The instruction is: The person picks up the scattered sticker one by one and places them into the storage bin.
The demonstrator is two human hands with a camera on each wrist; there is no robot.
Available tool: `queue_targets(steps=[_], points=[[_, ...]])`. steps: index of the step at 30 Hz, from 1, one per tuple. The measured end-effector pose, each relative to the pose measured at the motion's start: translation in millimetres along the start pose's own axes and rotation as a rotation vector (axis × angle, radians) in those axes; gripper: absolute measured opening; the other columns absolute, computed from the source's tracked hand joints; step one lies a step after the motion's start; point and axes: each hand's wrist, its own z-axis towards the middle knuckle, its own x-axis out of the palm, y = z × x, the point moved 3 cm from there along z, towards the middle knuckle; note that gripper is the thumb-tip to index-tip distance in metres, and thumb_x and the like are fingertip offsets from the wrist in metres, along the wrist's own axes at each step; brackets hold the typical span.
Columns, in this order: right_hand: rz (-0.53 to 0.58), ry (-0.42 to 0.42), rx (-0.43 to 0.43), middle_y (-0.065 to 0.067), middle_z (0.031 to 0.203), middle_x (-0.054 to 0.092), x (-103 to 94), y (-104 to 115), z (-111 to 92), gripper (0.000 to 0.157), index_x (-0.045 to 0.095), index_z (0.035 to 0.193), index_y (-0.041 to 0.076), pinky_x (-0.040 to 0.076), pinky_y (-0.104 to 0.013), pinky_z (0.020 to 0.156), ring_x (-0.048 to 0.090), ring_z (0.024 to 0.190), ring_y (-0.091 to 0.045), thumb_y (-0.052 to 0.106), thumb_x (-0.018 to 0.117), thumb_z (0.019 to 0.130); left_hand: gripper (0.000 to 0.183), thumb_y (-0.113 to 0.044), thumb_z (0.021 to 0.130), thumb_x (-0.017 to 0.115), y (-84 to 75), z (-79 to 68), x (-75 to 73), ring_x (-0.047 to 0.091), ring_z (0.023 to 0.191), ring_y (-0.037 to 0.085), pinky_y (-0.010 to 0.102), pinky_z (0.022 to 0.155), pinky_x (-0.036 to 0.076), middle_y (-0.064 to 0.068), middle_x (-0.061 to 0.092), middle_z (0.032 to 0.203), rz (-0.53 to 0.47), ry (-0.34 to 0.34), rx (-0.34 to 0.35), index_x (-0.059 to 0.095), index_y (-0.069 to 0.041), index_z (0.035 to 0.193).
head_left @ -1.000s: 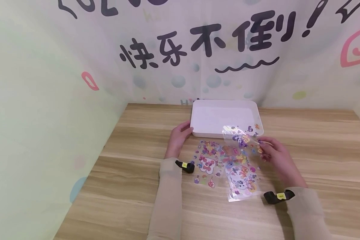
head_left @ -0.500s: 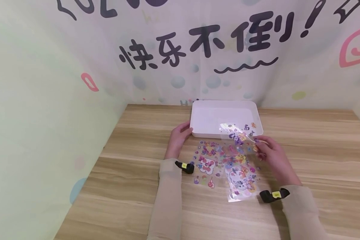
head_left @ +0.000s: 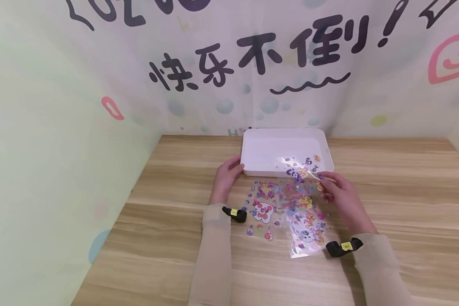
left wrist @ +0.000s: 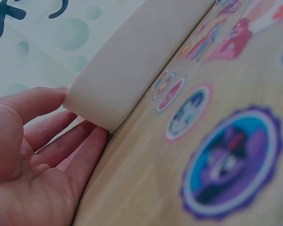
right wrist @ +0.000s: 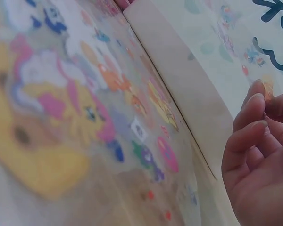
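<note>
White and shallow, the tray point(head_left: 265, 148) stood at the back of the table point(head_left: 176, 204), its left end held between the thumb and fingers of the left hand point(head_left: 225, 178); the right hand point(head_left: 342, 194) pinched the right edge of a clear sticker sheet point(head_left: 304, 229), whose far end overlapped the tray's front in the head view; a second sticker sheet point(head_left: 262, 212) lay just to the left, and whether the two touched could not be told; held at one edge only, so thin a sheet might have buckled or slipped; its far end could have snagged on the tray's rim; static might have made the sheets cling and drag; a tug from the left hand could have skewed the tray.
</note>
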Motion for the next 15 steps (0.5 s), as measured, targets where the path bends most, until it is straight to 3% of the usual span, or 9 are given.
queue_targets(steps=[8, 15], points=[[0.013, -0.025, 0.008, -0.002, 0.087, 0.054, 5.2, 2.1, -0.3, 0.041, 0.047, 0.123, 0.009, 0.048, -0.023, 0.06, 0.051, 0.074, -0.013, 0.035, 0.049, 0.091, 0.041, -0.026, 0.084, 0.062, -0.3, -1.8, -0.2, 0.051, 0.108, 0.01, 0.023, 0.089, 0.044, -0.003, 0.053, 0.121, 0.002, -0.008, 0.001, 0.053, -0.019, 0.124], [0.001, -0.021, 0.03, -0.005, 0.092, 0.053, 11.0, 2.8, 0.5, 0.043, 0.047, 0.125, 0.012, 0.049, -0.023, 0.063, 0.05, 0.078, -0.016, 0.037, 0.048, 0.09, 0.039, -0.027, 0.083, 0.062, 1.0, -1.1, -0.3, 0.052, 0.106, 0.007, 0.022, 0.087, 0.045, -0.006, 0.055, 0.118, 0.025, -0.022, 0.02, 0.054, -0.022, 0.122]])
